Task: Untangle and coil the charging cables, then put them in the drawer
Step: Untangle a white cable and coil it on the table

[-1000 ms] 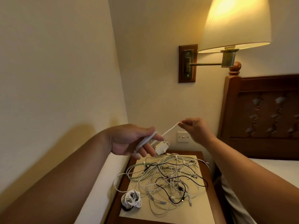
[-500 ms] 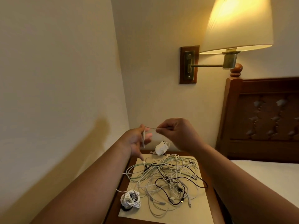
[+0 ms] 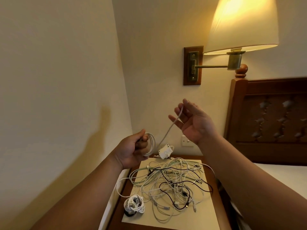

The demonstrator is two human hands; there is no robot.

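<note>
Gripping a set of loops, the left hand has its fingers curled around one side of the white cable, and that coil hangs in the air above the back left corner of the nightstand. From the coil the free length climbs up and to the right, straight into the right hand. That hand is raised higher, palm turned towards the camera, fingers spread and mostly straight, with the cable's tail lying across them near the thumb, draped rather than clenched.

Down below, the big job waits: a tangle of cables sprawls over a cream mat on the nightstand, white and pale green strands knotted with black ones, and one white loop spills over the left edge. At the front left corner of the mat sits a bundled white cable, wound up on itself. At the back, just beside the tangle, a white adapter box is tipped up on an edge.

Behind all that, a wall socket shows between the two wrists, a lit wall lamp glows overhead, and a carved wooden headboard stands to the right above the bed.
</note>
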